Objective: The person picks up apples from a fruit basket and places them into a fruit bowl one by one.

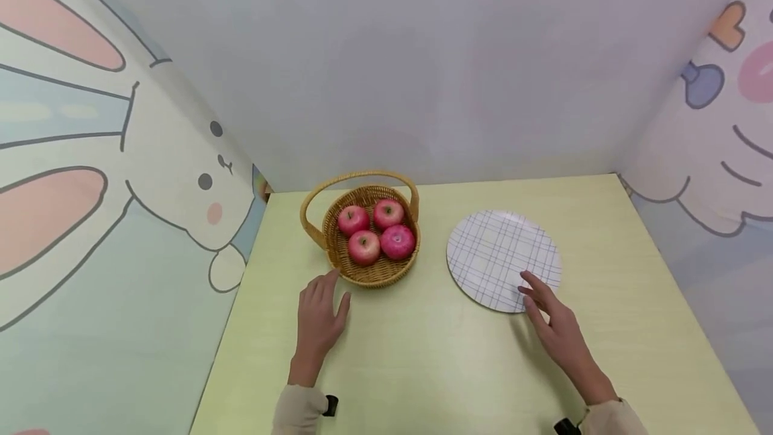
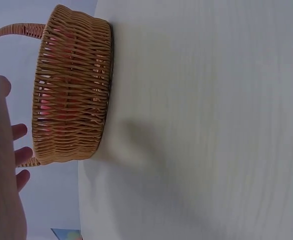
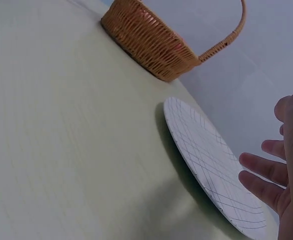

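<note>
Nearest us, two hands lie over the pale green counter (image 1: 423, 354). Our left hand (image 1: 319, 317) is released, fingers straight, its tips just beside the wicker basket (image 1: 368, 274), whether touching we cannot tell. Our right hand (image 1: 555, 327) is likewise released, fingertips over the near rim of the checked plate (image 1: 495, 250). The basket holds four red apples (image 1: 364, 247) and stands left of the plate, apart from it. We judge two risks: a push on the plate's rim could tip or slide it, and a nudge at the basket's wall could shift it and roll the apples.
</note>
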Action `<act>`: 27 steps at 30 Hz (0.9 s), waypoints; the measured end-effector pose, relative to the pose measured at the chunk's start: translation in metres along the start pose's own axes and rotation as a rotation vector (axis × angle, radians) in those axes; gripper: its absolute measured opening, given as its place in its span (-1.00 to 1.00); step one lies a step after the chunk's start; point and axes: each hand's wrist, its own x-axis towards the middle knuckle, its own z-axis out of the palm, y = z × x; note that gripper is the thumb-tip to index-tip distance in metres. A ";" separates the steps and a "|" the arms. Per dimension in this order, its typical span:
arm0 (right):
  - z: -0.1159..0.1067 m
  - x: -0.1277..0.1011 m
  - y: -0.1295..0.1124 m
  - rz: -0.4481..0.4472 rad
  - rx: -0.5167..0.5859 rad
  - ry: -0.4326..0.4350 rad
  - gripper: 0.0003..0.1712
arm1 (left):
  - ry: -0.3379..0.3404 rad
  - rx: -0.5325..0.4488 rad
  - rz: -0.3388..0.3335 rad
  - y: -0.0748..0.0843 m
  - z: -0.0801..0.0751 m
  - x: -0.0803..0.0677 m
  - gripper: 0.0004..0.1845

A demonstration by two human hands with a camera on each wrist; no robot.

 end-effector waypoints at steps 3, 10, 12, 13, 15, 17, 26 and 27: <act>-0.003 0.008 0.003 0.001 0.015 0.018 -0.38 | -0.005 -0.008 0.009 0.003 0.003 0.009 -0.40; -0.015 0.023 0.012 0.004 0.046 0.102 -0.43 | -0.016 0.003 0.047 0.006 0.007 0.035 -0.37; -0.019 0.025 0.014 0.018 0.035 0.121 -0.44 | -0.011 0.008 0.062 0.006 0.009 0.041 -0.37; -0.022 0.025 0.015 0.028 0.027 0.133 -0.45 | -0.009 0.010 0.069 0.006 0.010 0.044 -0.38; -0.026 0.027 0.018 0.057 -0.008 0.164 -0.50 | -0.016 0.012 0.079 0.005 0.013 0.049 -0.42; -0.031 0.027 0.021 0.095 -0.052 0.195 -0.57 | -0.028 0.011 0.095 0.005 0.016 0.053 -0.45; -0.038 0.027 0.040 0.421 -0.027 0.270 -0.61 | -0.149 -0.008 0.117 -0.001 0.023 0.065 -0.41; -0.038 0.027 0.042 0.453 -0.003 0.266 -0.60 | -0.168 -0.008 0.105 -0.002 0.024 0.066 -0.41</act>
